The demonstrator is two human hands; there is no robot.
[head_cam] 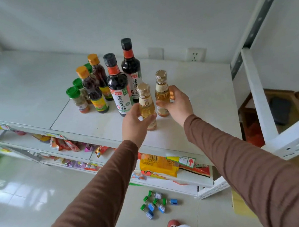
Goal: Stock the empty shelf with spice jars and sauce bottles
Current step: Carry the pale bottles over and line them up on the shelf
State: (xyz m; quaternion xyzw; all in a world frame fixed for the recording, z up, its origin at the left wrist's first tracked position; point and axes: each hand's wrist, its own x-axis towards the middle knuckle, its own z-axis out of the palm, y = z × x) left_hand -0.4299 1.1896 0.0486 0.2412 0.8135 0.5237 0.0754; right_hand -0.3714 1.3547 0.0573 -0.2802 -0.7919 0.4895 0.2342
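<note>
Hands grip two amber bottles upright on the white shelf (188,82): left hand (136,122) with fingers round the near bottle (146,106), right hand (178,104) round the far one (162,91), just right of the dark soy bottle (118,87).

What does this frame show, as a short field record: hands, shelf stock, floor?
left hand: grips the near pale bottle, standing on the shelf
right hand: grips the far pale bottle, also standing on the shelf
dark bottles: two tall, black caps, behind the pale ones
orange-capped bottles: two, left of the dark ones
green-capped jars: at least three, leftmost
floor: small green-capped jars lying scattered below
lower shelves: snack packets
</note>
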